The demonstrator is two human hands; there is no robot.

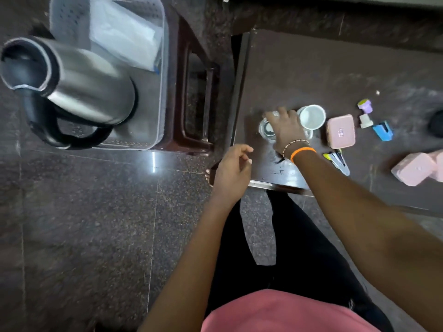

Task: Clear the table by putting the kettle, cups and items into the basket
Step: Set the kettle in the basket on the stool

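A steel kettle (79, 82) with a black handle stands in the pale plastic basket (160, 68) at the left, beside a clear plastic bag (124, 32). On the dark table (311, 68), my right hand (286, 129) reaches over a clear glass (266, 129) and curls its fingers round it. A white cup (311, 116) stands right behind that hand. My left hand (231, 173) hovers by the table's near left corner, fingers loosely curled, holding nothing.
The basket rests on a dark brown stool (194, 92). Further right on the table lie a pink box (340, 131), a stapler (336, 160), a purple stamp (364, 106), a blue item (383, 133) and two more pink boxes (417, 167).
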